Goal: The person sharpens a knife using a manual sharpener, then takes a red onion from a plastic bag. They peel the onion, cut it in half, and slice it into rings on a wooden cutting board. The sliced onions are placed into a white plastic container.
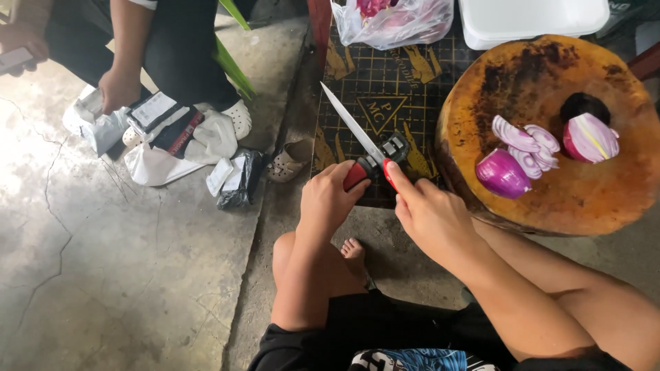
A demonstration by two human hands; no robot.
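- While the knife (357, 141) points up and away from the person, its blade sits in the slot of a small black and red sharpener (393, 152), above the dark patterned mat (385, 82).
- The left hand (328, 199) is closed around the red handle of the knife, just below the sharpener.
- The right hand (430, 213) holds the grip of the sharpener, with the forefinger stretched along its red part (I cannot see the other fingertips well).
- To do this step well, I think the blade should go straight through the slot with light, even pressure, the sharpener should be held firm, and the right fingers should stay behind the edge.
- On the round wooden chopping block (550, 199), near the right hand, I count one half red onion (502, 173) lying on its cut side, one larger cut piece (590, 137) showing its layers, and about four slices (528, 145) between them.
- Behind the block there is one white tub (533, 20) and one clear plastic bag (392, 24) with something pink inside.
- Well apart, on the cracked concrete floor (124, 261), another person's hand (118, 89) touches white parcels (165, 137); one pale clog (289, 159) lies near the mat.
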